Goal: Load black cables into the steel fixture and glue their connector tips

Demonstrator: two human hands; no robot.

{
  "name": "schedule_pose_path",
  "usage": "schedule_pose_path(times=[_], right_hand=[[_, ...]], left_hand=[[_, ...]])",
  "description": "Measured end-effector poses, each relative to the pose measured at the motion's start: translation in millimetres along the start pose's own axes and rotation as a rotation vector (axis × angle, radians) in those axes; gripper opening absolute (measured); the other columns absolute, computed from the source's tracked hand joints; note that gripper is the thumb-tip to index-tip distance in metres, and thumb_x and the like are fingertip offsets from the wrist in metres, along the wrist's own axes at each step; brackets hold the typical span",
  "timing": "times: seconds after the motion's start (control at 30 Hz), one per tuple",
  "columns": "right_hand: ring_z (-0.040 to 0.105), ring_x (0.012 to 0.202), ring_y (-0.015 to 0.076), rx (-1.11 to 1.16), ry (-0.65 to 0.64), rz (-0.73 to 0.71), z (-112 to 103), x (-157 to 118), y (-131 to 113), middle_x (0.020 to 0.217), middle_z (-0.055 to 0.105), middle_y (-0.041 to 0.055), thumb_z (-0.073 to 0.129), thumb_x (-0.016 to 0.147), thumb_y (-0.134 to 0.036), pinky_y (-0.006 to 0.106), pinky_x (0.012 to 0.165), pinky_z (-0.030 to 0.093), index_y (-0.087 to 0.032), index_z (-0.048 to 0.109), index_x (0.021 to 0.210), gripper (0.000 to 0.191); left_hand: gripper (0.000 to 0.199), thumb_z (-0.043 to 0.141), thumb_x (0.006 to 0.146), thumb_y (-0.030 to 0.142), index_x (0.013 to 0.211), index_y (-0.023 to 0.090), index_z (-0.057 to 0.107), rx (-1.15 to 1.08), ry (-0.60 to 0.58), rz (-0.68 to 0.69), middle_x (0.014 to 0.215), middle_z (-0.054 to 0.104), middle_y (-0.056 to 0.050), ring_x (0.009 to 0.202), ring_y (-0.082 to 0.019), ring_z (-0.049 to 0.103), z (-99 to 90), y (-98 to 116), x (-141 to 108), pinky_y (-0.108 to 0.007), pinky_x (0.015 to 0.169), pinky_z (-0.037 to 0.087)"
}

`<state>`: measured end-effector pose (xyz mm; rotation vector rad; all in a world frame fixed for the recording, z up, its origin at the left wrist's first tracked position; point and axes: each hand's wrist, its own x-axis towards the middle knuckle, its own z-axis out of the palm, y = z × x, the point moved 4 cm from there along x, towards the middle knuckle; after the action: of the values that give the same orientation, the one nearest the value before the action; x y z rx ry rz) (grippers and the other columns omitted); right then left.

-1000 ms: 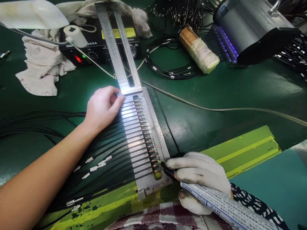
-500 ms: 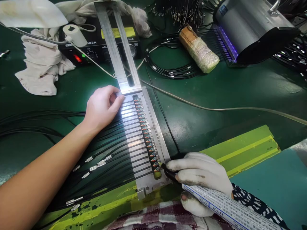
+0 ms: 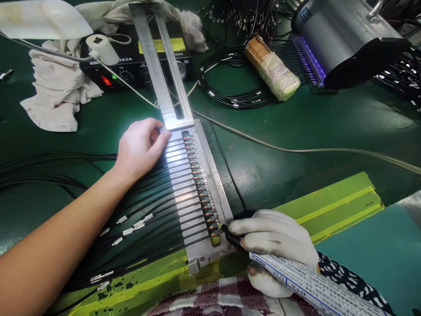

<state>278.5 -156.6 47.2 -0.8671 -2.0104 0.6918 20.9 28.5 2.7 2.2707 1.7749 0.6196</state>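
A metal jig plate [image 3: 184,193] lies aslant on the bench, holding a row of thin black cables [image 3: 174,199] side by side. Their stripped, coppery ends [image 3: 204,188] lie over a slot along the plate's right side. Bare, my left hand [image 3: 140,142] grips the plate's upper left edge between thumb and curled fingers. In a white glove, my right hand [image 3: 279,239] is closed round a white printed tube [image 3: 302,276] with a black nozzle [image 3: 232,237]. The nozzle's tip is at the lower cable ends; whether it touches them I cannot tell.
Behind the plate stands a black control box [image 3: 131,72] with lit switches, beside a crumpled cloth [image 3: 59,87]. A cable coil [image 3: 235,103], a wrapped block [image 3: 272,68] and a grey lamp housing [image 3: 345,39] with purple light sit farther right. A hose [image 3: 296,150] crosses the bench.
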Motion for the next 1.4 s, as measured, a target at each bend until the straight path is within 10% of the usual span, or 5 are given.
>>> schedule_pose_path(times=[1.4], right_hand=[[0.075,0.078,0.0206,-0.006,0.076,0.029,-1.8,-6.9,-7.9,0.097,0.077,0.01,0.058,0.087,-0.028,0.032,0.069,0.062,-0.018,0.064,0.096,0.014]], left_hand=[[0.019,0.049,0.086,0.043,0.089,0.025,0.054,-0.009,-0.001,-0.003,0.072,0.054,-0.001,0.07,-0.021,0.049,-1.7,2.9,0.2,-0.035,0.066,0.037]])
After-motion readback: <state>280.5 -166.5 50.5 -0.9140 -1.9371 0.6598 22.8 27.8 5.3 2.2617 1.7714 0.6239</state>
